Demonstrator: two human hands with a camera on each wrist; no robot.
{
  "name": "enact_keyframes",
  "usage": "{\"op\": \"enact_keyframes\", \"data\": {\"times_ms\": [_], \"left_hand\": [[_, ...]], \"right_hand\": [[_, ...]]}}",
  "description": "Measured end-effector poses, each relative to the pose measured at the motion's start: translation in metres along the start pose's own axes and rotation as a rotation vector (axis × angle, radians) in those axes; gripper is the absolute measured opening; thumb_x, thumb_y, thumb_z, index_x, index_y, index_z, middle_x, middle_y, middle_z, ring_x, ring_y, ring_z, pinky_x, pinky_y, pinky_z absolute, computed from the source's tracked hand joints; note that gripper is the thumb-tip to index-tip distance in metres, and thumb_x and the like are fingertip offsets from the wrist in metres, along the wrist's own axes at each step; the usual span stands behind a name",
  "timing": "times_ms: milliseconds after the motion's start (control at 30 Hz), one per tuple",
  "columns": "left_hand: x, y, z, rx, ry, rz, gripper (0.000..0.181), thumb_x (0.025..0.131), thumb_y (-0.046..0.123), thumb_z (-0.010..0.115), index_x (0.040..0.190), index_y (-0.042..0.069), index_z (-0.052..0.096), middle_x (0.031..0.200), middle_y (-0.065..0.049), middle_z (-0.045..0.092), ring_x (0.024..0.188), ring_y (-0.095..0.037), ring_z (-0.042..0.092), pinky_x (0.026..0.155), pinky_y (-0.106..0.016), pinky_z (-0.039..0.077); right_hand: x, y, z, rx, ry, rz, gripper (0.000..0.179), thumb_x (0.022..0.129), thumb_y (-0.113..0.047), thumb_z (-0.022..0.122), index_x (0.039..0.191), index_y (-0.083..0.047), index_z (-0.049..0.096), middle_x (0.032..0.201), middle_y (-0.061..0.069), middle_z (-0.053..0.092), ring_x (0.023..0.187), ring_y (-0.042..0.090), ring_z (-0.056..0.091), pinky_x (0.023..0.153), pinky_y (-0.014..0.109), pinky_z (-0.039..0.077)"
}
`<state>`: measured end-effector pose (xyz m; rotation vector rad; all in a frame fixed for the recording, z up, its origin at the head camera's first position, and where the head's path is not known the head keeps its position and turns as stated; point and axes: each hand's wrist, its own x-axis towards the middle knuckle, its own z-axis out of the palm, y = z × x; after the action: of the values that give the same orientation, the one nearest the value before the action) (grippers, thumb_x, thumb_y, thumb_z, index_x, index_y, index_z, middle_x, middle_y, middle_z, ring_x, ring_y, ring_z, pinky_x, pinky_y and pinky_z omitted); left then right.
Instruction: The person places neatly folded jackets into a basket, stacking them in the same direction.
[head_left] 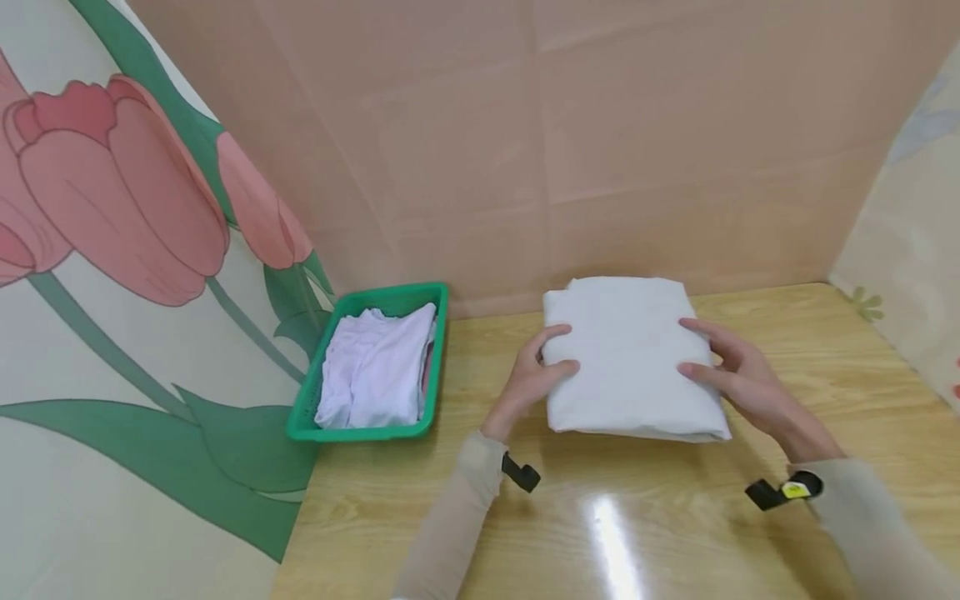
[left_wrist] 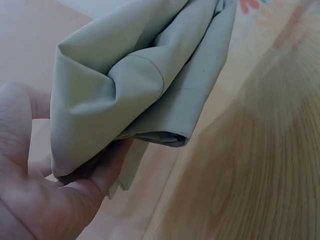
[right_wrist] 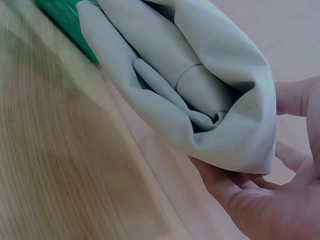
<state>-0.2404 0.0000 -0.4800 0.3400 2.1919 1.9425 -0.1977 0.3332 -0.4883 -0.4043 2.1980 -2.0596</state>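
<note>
A thick folded white cloth [head_left: 626,358] is held between both hands in the head view, a little above the table. My left hand [head_left: 525,379] grips its left side, thumb on top and other fingers partly hidden beneath. The right side is gripped likewise by my right hand [head_left: 753,383]. From the left wrist, the cloth [left_wrist: 120,85] shows its stacked folds and a seam, with the left hand [left_wrist: 55,195] around one corner. Rolled layers of the cloth [right_wrist: 225,120] face the right wrist camera, and fingers of the right hand [right_wrist: 270,205] support it from below.
Left of the cloth, a green plastic basket [head_left: 367,434] holds folded pale lilac clothing [head_left: 375,367]. The wooden table [head_left: 540,533] meets a draped pinkish-beige sheet [head_left: 450,150] at the back. A tulip-patterned wall covering [head_left: 127,183] rises at the left, another patterned panel [head_left: 915,242] at the right.
</note>
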Motion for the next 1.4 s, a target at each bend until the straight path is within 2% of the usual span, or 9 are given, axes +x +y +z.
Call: {"op": "enact_keyframes", "data": {"times_ms": [200, 367, 600, 833, 1033, 1167, 1400], "left_hand": [[-0.009, 0.004, -0.025, -0.048, -0.005, 0.012, 0.054, 0.095, 0.014, 0.077, 0.145, 0.028, 0.064, 0.147, -0.011, 0.057, 0.123, -0.026, 0.062, 0.096, -0.044, 0.058], [-0.017, 0.007, -0.046, -0.032, 0.024, -0.006, 0.05, 0.095, 0.016, 0.077, 0.142, 0.028, 0.066, 0.14, -0.012, 0.061, 0.117, -0.025, 0.064, 0.091, -0.042, 0.059], [-0.025, 0.019, -0.072, -0.006, 0.032, 0.046, 0.052, 0.096, 0.01, 0.074, 0.146, 0.018, 0.063, 0.143, -0.014, 0.059, 0.112, -0.021, 0.062, 0.087, -0.035, 0.058], [-0.034, 0.027, -0.1, -0.015, 0.062, 0.068, 0.053, 0.096, 0.007, 0.072, 0.148, 0.017, 0.062, 0.139, -0.017, 0.063, 0.11, -0.022, 0.066, 0.087, -0.034, 0.059], [-0.04, 0.033, -0.123, 0.022, 0.104, 0.097, 0.053, 0.095, 0.006, 0.071, 0.146, 0.017, 0.063, 0.141, -0.015, 0.063, 0.115, -0.022, 0.065, 0.092, -0.034, 0.057], [-0.045, 0.038, -0.139, 0.001, 0.112, 0.081, 0.052, 0.096, 0.007, 0.069, 0.146, 0.018, 0.063, 0.141, -0.015, 0.061, 0.112, -0.022, 0.065, 0.089, -0.036, 0.058], [-0.05, 0.042, -0.164, -0.052, 0.156, 0.047, 0.05, 0.097, 0.007, 0.067, 0.146, 0.017, 0.064, 0.131, -0.016, 0.067, 0.103, -0.019, 0.07, 0.082, -0.035, 0.061]], "right_hand": [[0.009, -0.007, 0.018, 0.045, -0.037, 0.018, 0.073, 0.105, 0.0, 0.063, 0.169, -0.015, 0.031, 0.148, 0.002, 0.043, 0.092, 0.017, 0.074, 0.072, 0.036, 0.064], [0.017, -0.013, 0.034, 0.054, -0.051, 0.025, 0.072, 0.105, -0.002, 0.064, 0.168, -0.016, 0.032, 0.144, 0.004, 0.045, 0.092, 0.019, 0.075, 0.073, 0.038, 0.065], [0.032, -0.023, 0.055, 0.09, -0.103, -0.016, 0.071, 0.106, -0.003, 0.063, 0.168, -0.014, 0.031, 0.143, 0.008, 0.046, 0.094, 0.019, 0.075, 0.074, 0.037, 0.065], [0.049, -0.033, 0.077, 0.086, -0.143, -0.036, 0.07, 0.107, -0.006, 0.062, 0.169, -0.011, 0.029, 0.153, 0.013, 0.038, 0.1, 0.017, 0.073, 0.078, 0.036, 0.065], [0.064, -0.04, 0.093, 0.028, -0.168, -0.035, 0.072, 0.107, -0.014, 0.065, 0.169, -0.015, 0.03, 0.167, 0.018, 0.026, 0.108, 0.017, 0.071, 0.084, 0.035, 0.064], [0.073, -0.047, 0.103, 0.006, -0.186, -0.032, 0.074, 0.106, -0.017, 0.068, 0.169, -0.018, 0.031, 0.172, 0.017, 0.023, 0.113, 0.018, 0.07, 0.087, 0.036, 0.063], [0.089, -0.054, 0.119, -0.01, -0.229, -0.045, 0.075, 0.105, -0.021, 0.07, 0.169, -0.021, 0.031, 0.171, 0.014, 0.028, 0.111, 0.02, 0.073, 0.089, 0.037, 0.063]]}}
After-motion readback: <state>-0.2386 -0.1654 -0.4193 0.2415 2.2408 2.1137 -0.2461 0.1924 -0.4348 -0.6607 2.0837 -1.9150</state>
